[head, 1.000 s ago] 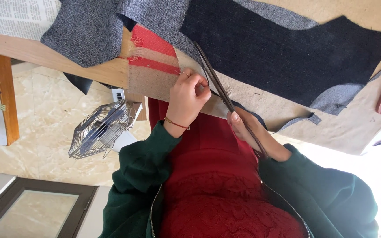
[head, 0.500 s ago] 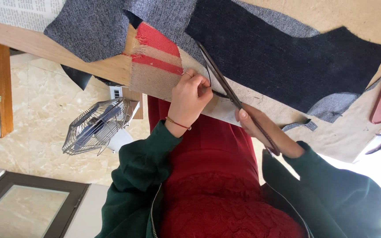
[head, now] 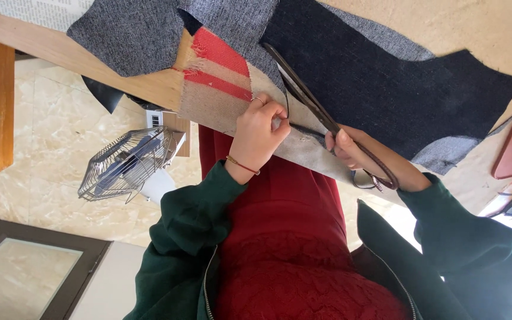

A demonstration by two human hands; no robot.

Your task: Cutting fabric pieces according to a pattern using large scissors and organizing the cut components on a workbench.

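At frame centre, the dark cloth (head: 386,95) lies on the table (head: 66,50), scissors (head: 321,115) slanting across its lower edge. The right hand (head: 360,155) is closed around the scissor handles; the left hand (head: 259,133) pinches the tan, red-striped fabric (head: 217,89) beside them. A fan (head: 128,163) stands on the floor at left.

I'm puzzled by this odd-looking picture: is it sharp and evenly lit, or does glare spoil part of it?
Head view: mostly sharp; the scissors, dark cloth and left hand show crisp edges. Daylight is soft and even over the table, with faint shadows. Strong white glare washes out the lower right corner, past the right hand. The scene sits tilted, with slight wide-angle bending at the edges.
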